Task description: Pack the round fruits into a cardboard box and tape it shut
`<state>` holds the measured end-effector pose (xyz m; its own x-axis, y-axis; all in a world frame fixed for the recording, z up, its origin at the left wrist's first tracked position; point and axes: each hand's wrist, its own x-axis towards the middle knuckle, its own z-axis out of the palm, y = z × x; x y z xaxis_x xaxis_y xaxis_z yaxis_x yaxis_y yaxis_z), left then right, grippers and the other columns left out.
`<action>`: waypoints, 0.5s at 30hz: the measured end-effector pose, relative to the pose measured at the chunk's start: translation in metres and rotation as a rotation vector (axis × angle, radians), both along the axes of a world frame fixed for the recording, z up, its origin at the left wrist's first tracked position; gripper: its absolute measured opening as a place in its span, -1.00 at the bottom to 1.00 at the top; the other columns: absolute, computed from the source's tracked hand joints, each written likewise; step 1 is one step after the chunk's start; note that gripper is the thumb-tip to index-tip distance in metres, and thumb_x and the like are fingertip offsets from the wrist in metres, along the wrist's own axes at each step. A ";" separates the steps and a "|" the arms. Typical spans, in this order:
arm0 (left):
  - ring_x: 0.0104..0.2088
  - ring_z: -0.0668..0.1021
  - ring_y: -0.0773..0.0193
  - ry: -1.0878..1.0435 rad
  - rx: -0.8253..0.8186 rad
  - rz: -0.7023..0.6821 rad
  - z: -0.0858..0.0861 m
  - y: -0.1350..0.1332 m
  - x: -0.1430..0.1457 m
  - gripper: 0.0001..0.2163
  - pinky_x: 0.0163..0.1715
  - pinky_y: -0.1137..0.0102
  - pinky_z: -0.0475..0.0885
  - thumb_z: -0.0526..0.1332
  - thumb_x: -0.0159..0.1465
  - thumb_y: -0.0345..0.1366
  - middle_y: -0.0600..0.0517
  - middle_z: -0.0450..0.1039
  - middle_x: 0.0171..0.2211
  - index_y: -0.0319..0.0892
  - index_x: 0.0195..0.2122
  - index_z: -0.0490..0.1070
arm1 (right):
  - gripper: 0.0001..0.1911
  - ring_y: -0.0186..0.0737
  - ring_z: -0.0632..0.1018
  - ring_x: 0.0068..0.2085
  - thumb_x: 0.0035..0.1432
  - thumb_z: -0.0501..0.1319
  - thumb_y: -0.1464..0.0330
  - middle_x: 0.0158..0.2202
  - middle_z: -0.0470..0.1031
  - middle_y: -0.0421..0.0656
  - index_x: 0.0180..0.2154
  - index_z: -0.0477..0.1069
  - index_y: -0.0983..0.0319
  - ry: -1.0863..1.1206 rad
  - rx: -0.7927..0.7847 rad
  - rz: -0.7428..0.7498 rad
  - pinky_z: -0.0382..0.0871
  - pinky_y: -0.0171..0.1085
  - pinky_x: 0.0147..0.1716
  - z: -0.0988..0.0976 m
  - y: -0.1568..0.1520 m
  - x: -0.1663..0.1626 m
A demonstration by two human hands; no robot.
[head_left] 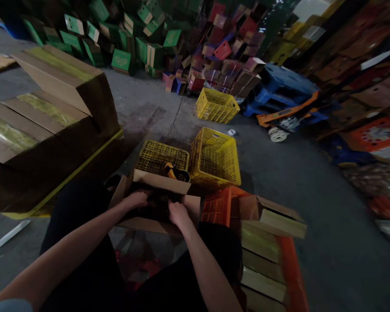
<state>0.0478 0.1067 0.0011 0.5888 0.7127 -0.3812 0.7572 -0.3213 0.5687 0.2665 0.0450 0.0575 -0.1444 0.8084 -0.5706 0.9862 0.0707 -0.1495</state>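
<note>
An open cardboard box [162, 177] with its flaps spread sits between my knees. My left hand [138, 199] reaches into it from the left, and the fingers vanish in the dark interior. On the right side my right hand [178, 212] dips into the same box by the right flap, its fingertips hidden too. Dark contents fill the inside, too dim to name. Just beyond the far flap, a yellow and black tape dispenser [173, 170] rests on an upturned yellow crate [149, 156].
Beside it stands an open yellow crate [219, 158]; another yellow crate [217, 106] lies farther off. Taped cartons [52, 110] are stacked at left. An orange crate [294, 268] with cartons is at right. A pallet jack [286, 119] and blue pallets [279, 86] stand behind.
</note>
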 end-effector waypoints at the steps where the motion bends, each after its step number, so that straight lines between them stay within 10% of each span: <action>1: 0.19 0.44 -0.08 -0.001 0.011 0.005 -0.001 0.000 0.001 -0.43 0.15 0.24 0.33 0.28 0.24 -0.18 -0.18 0.41 0.19 -0.12 0.27 0.30 | -0.58 0.06 0.59 0.02 0.18 0.21 0.51 -0.04 0.57 0.17 0.09 0.42 0.29 -0.005 0.008 -0.010 0.42 -0.15 -0.06 0.000 0.001 0.001; 15: 0.17 0.46 0.00 -0.263 0.108 -0.028 0.034 0.011 0.008 -0.52 0.17 0.25 0.32 0.24 0.31 -0.21 -0.14 0.42 0.18 -0.16 0.25 0.33 | -0.89 -0.15 0.63 -0.14 0.14 0.27 0.41 -0.26 0.66 -0.12 -0.28 0.57 0.20 0.239 0.193 -0.170 0.34 -0.34 -0.22 0.025 0.007 0.030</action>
<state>0.0561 0.1176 0.0349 0.6777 0.7227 -0.1358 0.5780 -0.4093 0.7060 0.2967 0.0521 0.0826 -0.1095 0.9219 -0.3717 0.9252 -0.0422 -0.3772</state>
